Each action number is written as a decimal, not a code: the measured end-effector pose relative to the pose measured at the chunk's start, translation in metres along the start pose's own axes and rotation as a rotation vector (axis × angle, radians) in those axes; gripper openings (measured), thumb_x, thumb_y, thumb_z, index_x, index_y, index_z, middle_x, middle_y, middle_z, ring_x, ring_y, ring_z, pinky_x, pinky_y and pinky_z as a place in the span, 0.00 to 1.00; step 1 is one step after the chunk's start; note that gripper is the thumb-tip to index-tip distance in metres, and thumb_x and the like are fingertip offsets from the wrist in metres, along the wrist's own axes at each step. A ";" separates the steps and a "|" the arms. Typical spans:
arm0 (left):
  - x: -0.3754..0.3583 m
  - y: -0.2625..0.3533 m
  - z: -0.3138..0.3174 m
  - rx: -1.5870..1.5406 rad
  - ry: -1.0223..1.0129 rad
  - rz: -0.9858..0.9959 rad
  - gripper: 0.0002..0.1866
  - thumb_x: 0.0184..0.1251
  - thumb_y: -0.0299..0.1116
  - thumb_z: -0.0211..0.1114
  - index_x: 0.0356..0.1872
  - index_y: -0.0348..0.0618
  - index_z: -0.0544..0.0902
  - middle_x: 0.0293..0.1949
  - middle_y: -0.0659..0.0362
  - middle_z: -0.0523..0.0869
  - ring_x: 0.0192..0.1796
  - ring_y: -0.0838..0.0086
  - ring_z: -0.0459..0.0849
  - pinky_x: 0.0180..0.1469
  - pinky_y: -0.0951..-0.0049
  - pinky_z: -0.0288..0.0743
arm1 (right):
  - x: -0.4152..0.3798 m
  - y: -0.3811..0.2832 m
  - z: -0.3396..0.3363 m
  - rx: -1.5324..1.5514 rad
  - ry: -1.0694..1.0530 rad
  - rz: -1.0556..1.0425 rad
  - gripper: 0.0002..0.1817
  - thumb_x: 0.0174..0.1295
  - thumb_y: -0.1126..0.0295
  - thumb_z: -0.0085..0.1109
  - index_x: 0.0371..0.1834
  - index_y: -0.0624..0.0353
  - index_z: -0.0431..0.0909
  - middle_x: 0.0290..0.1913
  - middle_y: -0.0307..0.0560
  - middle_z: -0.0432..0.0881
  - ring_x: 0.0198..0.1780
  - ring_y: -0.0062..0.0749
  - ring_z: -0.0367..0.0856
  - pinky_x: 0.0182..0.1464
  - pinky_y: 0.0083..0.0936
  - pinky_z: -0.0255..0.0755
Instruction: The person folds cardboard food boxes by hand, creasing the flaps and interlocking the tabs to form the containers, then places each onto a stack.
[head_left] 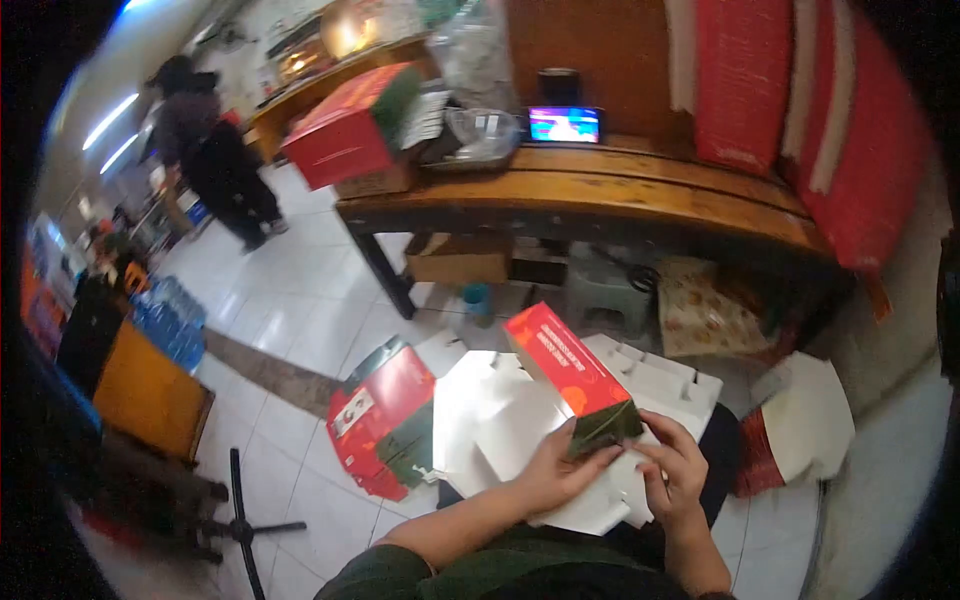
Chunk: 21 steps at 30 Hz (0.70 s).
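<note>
A red and green carton (575, 370), partly folded with white inner panels spread out, lies over the person's lap. My left hand (562, 468) is closed on the near green corner of the carton, thumb along its edge. On the right side of that corner, my right hand (672, 470) has its fingers bent against the cardboard, pinching its edge. White flaps (500, 420) with slots extend to the left, and another slotted white panel (660, 385) extends to the right. The fingertips partly hide the corner.
A wooden bench (600, 185) holds a lit phone (563, 125), a red box (350, 120) and plastic bags. Flat red cartons lie on the floor at left (385, 420) and right (800, 430). Another person (215, 150) stands at the far left. A black stand (242, 530) is lower left.
</note>
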<state>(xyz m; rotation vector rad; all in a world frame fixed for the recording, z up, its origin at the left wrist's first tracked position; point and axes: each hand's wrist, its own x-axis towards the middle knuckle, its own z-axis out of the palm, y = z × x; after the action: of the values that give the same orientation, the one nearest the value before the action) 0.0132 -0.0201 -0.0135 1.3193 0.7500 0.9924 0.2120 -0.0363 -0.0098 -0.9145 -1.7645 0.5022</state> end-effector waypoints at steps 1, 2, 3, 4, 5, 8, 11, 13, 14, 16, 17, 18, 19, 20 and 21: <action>0.005 0.005 -0.009 0.340 -0.086 0.101 0.20 0.71 0.20 0.61 0.62 0.36 0.75 0.56 0.47 0.83 0.57 0.60 0.84 0.59 0.65 0.78 | -0.005 0.010 0.006 0.083 0.134 0.044 0.20 0.59 0.65 0.73 0.54 0.59 0.85 0.66 0.67 0.74 0.65 0.60 0.77 0.67 0.44 0.72; 0.009 0.005 -0.017 0.678 -0.165 0.217 0.19 0.70 0.21 0.60 0.61 0.36 0.76 0.53 0.44 0.84 0.53 0.54 0.86 0.55 0.63 0.79 | -0.004 0.010 0.012 0.169 0.265 0.078 0.24 0.59 0.64 0.72 0.58 0.57 0.83 0.68 0.67 0.73 0.67 0.61 0.75 0.69 0.46 0.69; 0.009 0.005 -0.021 0.728 -0.214 0.145 0.19 0.70 0.22 0.60 0.61 0.36 0.76 0.53 0.42 0.83 0.52 0.51 0.85 0.54 0.61 0.78 | 0.002 0.004 0.005 -0.068 0.158 0.033 0.26 0.58 0.64 0.73 0.61 0.56 0.81 0.70 0.66 0.70 0.70 0.62 0.71 0.71 0.47 0.65; 0.007 0.003 -0.024 0.781 -0.258 0.073 0.19 0.69 0.23 0.60 0.61 0.36 0.76 0.52 0.41 0.83 0.51 0.48 0.84 0.53 0.60 0.78 | 0.015 -0.007 -0.005 -0.299 0.042 -0.010 0.29 0.57 0.65 0.73 0.64 0.54 0.79 0.73 0.66 0.68 0.72 0.62 0.68 0.73 0.47 0.61; 0.008 0.000 -0.024 0.834 -0.296 -0.001 0.19 0.69 0.24 0.60 0.60 0.36 0.77 0.52 0.40 0.83 0.50 0.45 0.84 0.51 0.58 0.78 | 0.020 -0.011 -0.009 -0.461 -0.103 0.046 0.22 0.56 0.68 0.73 0.56 0.54 0.82 0.75 0.64 0.64 0.76 0.61 0.62 0.75 0.48 0.57; 0.008 -0.019 -0.023 0.817 -0.187 0.057 0.22 0.69 0.25 0.61 0.64 0.37 0.74 0.47 0.40 0.86 0.48 0.45 0.85 0.50 0.56 0.79 | 0.005 0.039 -0.012 0.044 -0.020 0.079 0.15 0.56 0.72 0.72 0.46 0.56 0.82 0.75 0.63 0.65 0.76 0.62 0.62 0.76 0.48 0.56; 0.011 0.013 -0.017 0.664 -0.162 -0.259 0.28 0.70 0.25 0.62 0.70 0.39 0.67 0.41 0.41 0.87 0.45 0.44 0.86 0.48 0.53 0.79 | 0.001 0.044 -0.006 0.266 0.082 0.077 0.11 0.56 0.71 0.73 0.39 0.57 0.79 0.70 0.61 0.71 0.76 0.62 0.62 0.77 0.50 0.52; 0.008 -0.001 -0.016 0.672 -0.186 -0.183 0.32 0.70 0.26 0.62 0.73 0.40 0.62 0.40 0.41 0.88 0.43 0.44 0.87 0.47 0.53 0.79 | 0.008 0.031 -0.007 -0.029 -0.153 0.022 0.12 0.56 0.72 0.71 0.40 0.58 0.78 0.68 0.63 0.71 0.76 0.62 0.63 0.76 0.51 0.51; 0.009 -0.007 -0.015 0.680 -0.184 -0.144 0.34 0.70 0.26 0.63 0.74 0.40 0.60 0.39 0.41 0.88 0.43 0.43 0.87 0.47 0.53 0.79 | 0.008 0.034 -0.001 -0.053 -0.063 0.046 0.12 0.57 0.72 0.70 0.40 0.59 0.78 0.68 0.64 0.71 0.76 0.63 0.63 0.76 0.51 0.52; 0.012 -0.010 -0.015 0.684 -0.198 -0.176 0.37 0.69 0.27 0.64 0.77 0.43 0.58 0.39 0.44 0.88 0.44 0.48 0.88 0.49 0.56 0.79 | -0.005 0.044 0.013 -0.086 0.124 0.092 0.11 0.57 0.74 0.69 0.40 0.60 0.77 0.69 0.65 0.71 0.75 0.63 0.63 0.76 0.51 0.53; 0.013 -0.009 -0.016 0.675 -0.201 -0.172 0.37 0.69 0.26 0.64 0.77 0.43 0.57 0.39 0.44 0.88 0.44 0.48 0.88 0.49 0.55 0.79 | -0.003 0.036 0.012 -0.158 0.258 0.130 0.09 0.58 0.76 0.66 0.39 0.62 0.77 0.68 0.68 0.71 0.75 0.65 0.63 0.75 0.52 0.54; 0.013 -0.006 -0.015 0.662 -0.209 -0.170 0.38 0.69 0.25 0.63 0.78 0.44 0.57 0.40 0.44 0.88 0.44 0.47 0.88 0.49 0.55 0.79 | 0.001 0.026 0.012 -0.198 0.303 0.129 0.08 0.57 0.76 0.68 0.37 0.62 0.79 0.69 0.65 0.71 0.75 0.64 0.63 0.75 0.53 0.54; 0.012 -0.002 -0.015 0.670 -0.209 -0.171 0.38 0.69 0.25 0.63 0.78 0.44 0.56 0.40 0.44 0.88 0.44 0.47 0.88 0.49 0.55 0.79 | 0.002 0.025 0.010 -0.190 0.158 0.146 0.08 0.55 0.76 0.69 0.37 0.61 0.81 0.69 0.63 0.73 0.76 0.63 0.63 0.76 0.54 0.53; 0.011 0.003 -0.014 0.675 -0.216 -0.174 0.38 0.69 0.25 0.63 0.78 0.44 0.56 0.40 0.44 0.88 0.44 0.47 0.88 0.49 0.55 0.79 | 0.001 0.027 0.007 -0.188 0.015 0.166 0.08 0.54 0.76 0.70 0.37 0.60 0.83 0.69 0.61 0.74 0.76 0.61 0.63 0.77 0.55 0.52; 0.010 0.005 -0.013 0.678 -0.229 -0.178 0.38 0.69 0.24 0.62 0.78 0.44 0.56 0.40 0.44 0.88 0.44 0.47 0.88 0.49 0.55 0.79 | 0.003 0.028 0.006 -0.181 -0.074 0.144 0.09 0.53 0.75 0.71 0.37 0.59 0.84 0.69 0.59 0.75 0.77 0.61 0.63 0.77 0.56 0.51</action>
<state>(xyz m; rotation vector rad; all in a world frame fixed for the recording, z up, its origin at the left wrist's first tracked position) 0.0047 -0.0057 -0.0089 1.8686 1.0527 0.4343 0.2162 -0.0163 -0.0301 -1.1695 -1.8411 0.4787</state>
